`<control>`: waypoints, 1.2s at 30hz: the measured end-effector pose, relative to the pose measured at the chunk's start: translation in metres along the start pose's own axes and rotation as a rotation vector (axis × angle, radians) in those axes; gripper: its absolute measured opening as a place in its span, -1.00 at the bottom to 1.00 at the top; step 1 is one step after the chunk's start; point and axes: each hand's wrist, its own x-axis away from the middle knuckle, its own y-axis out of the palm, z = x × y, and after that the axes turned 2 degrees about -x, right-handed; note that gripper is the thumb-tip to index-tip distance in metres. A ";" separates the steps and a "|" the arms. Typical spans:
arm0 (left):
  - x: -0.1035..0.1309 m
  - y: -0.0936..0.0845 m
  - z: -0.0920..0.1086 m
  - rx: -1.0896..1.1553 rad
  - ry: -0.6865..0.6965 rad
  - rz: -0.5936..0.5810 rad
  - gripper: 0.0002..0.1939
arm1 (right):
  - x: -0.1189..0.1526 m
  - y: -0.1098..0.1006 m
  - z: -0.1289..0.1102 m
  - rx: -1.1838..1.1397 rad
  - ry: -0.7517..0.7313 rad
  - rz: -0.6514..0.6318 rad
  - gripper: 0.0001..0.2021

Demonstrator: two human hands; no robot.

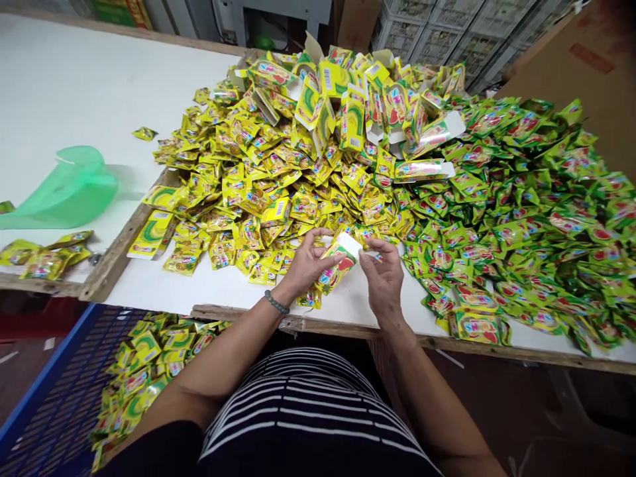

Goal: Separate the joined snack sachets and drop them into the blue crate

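My left hand (311, 265) is closed around a small printed carton (342, 266), yellow and green with a red fruit picture. The carton is tilted, and its white end flap (350, 245) points up toward my right hand (382, 271). The thumb and forefinger of that hand pinch at the flap's right edge. Behind both hands lies a heap of yellow sachets (268, 169), and to the right a heap of green sachets (527, 218). Several cartons with raised flaps, such as one yellow carton (352, 116), rest on the yellow heap.
A blue crate (54, 384) holding filled cartons (144, 351) stands below the table at the left. On the white tabletop (99, 73) lies a green plastic scoop (74, 189). A wooden strip (124, 245) divides the surface. Grey crates (437, 33) and a cardboard box (576, 86) stand behind.
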 end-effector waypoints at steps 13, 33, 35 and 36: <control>-0.001 -0.005 -0.002 0.006 -0.038 -0.055 -0.49 | -0.015 -0.006 -0.001 -0.156 0.207 -0.313 -0.60; -0.001 -0.005 -0.001 -0.076 0.010 0.056 -0.53 | -0.015 0.000 -0.001 -0.174 0.296 -0.187 -0.78; 0.000 -0.004 -0.001 -0.110 0.020 0.024 -0.52 | -0.019 -0.002 0.002 -0.266 0.377 -0.190 -0.79; 0.000 -0.004 -0.001 -0.122 0.027 0.013 -0.52 | -0.020 -0.003 0.002 -0.277 0.393 -0.197 -0.79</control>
